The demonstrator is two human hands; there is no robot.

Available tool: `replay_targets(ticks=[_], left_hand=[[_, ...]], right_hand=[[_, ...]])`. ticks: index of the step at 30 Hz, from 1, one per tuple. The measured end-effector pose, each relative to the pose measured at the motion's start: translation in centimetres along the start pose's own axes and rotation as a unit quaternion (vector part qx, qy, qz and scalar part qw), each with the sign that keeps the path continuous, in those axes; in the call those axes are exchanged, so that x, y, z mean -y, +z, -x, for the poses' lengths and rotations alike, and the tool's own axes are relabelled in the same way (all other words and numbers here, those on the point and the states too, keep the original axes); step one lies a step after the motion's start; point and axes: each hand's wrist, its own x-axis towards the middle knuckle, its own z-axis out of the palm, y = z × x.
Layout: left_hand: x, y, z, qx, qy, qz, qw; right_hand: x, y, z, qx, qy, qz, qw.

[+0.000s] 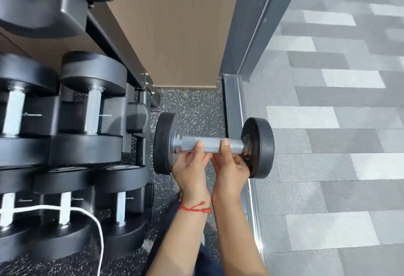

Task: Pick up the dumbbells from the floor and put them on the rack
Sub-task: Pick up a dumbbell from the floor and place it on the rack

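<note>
A black dumbbell (259, 147) with round rubber ends and a knurled steel handle hangs level above the speckled floor, right of the rack. Both hands grip its handle from below, side by side. My left hand (191, 164) holds near the left end and wears a red string at the wrist. My right hand (230, 165) holds the middle, thumb over the bar. The black rack (140, 114) stands at the left, with several black dumbbells (91, 109) resting on its tiers.
A brown wall panel (175, 24) rises straight ahead. A grey metal frame with a glass pane (240, 105) runs along the right, with grey carpet tiles (338, 122) beyond. A white cable (99, 232) dangles at the lower left over the rack's lowest dumbbells.
</note>
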Motion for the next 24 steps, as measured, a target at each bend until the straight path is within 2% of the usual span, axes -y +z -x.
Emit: replay_targets(ticks=[9, 15, 24], left_hand=[[-3.5, 7.2, -5.1, 0.031, -0.008, 0.027, 0.999], [-6.5, 12.1, -8.2, 0.004, -0.016, 0.039, 0.999], [-9.6, 16.8, -9.8, -0.013, -0.001, 0.079, 0.997]], right_hand=[[3.6, 7.5, -4.8, 0.013, -0.036, 0.016, 0.999], [6.3, 13.0, -7.4, 0.029, -0.050, 0.040, 0.997], [9.5, 17.5, -9.1, 0.048, -0.057, 0.065, 0.995]])
